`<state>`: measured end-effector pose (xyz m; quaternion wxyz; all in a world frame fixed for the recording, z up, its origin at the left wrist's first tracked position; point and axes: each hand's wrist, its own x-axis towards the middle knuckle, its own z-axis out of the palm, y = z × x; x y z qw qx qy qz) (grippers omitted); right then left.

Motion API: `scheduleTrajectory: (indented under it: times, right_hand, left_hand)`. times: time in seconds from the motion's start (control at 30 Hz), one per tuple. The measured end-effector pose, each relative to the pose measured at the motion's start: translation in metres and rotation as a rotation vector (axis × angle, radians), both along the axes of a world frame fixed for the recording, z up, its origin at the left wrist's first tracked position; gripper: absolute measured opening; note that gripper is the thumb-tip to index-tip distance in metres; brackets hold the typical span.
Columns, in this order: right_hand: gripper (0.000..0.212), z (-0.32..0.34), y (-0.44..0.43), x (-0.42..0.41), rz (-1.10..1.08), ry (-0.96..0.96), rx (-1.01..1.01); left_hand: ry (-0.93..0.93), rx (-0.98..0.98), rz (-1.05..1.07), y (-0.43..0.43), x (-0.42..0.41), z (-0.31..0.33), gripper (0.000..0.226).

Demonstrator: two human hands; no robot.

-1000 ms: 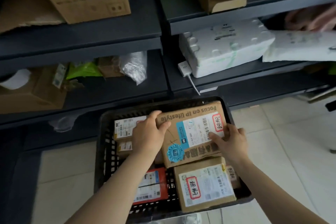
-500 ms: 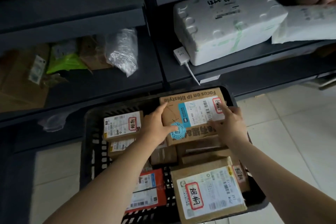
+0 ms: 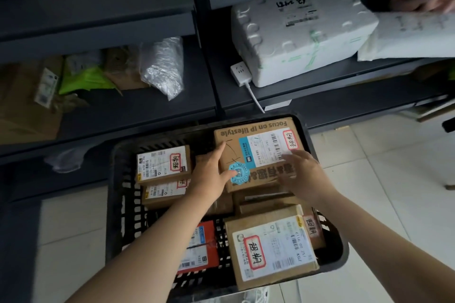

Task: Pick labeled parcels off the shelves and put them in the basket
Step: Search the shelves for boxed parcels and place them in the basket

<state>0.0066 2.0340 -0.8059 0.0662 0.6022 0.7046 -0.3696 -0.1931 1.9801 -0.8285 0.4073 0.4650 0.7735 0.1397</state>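
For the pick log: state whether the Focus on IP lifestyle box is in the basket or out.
In. The Focus on IP lifestyle box lies inside the black basket, atop other parcels.

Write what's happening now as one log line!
stage: placing | item: brown cardboard parcel | place: black plastic basket | left hand: touching parcel | right hand: open over parcel

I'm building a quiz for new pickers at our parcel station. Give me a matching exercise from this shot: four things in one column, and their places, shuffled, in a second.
Things
1. white foam box
2. red parcel
3. green bag
4. "Focus on IP lifestyle" box

Places
A. basket, near end
B. left shelf bay
C. basket, far end
D. right shelf bay, beside the white socket block

Pairs: 1-D, 2-A, 3-B, 4-C
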Motion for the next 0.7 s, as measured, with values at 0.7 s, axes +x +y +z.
scheduleTrajectory:
  times: [0.7]
  right_hand:
    - [0.075,0.033,-0.104,-0.001,-0.184,0.112,-0.249]
  left_hand:
    - [-0.212,-0.166,0.16,-0.127,0.002,0.039,0.062]
